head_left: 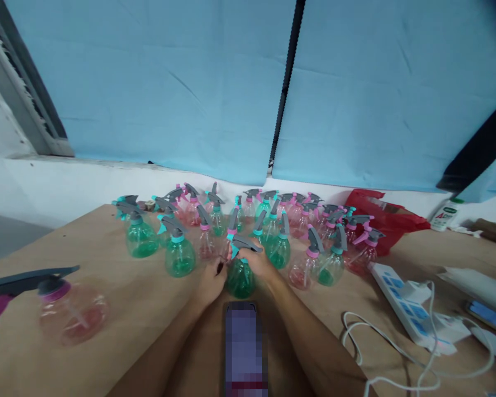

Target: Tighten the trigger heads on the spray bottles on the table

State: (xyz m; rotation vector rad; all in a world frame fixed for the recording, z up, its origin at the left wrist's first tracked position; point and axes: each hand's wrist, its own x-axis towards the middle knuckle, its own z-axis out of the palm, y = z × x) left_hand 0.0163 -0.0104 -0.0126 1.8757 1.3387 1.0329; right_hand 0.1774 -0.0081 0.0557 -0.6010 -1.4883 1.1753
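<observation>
In the middle of the table, a green spray bottle with a grey head and teal trigger stands between my hands. My right hand is closed around its spray head from the right. On the other side, my left hand is closed close to the trigger, its fingertips partly hidden. A small dark thing shows at those fingers, too small to name. Close around stand other spray bottles, among them a green one to the left and a pink one to the right.
Several more pink and green bottles crowd towards the wall. A pink spray bottle stands at the near left. A phone lies in front of me. At right are a power strip with white cables, a red plastic bag and a white bottle.
</observation>
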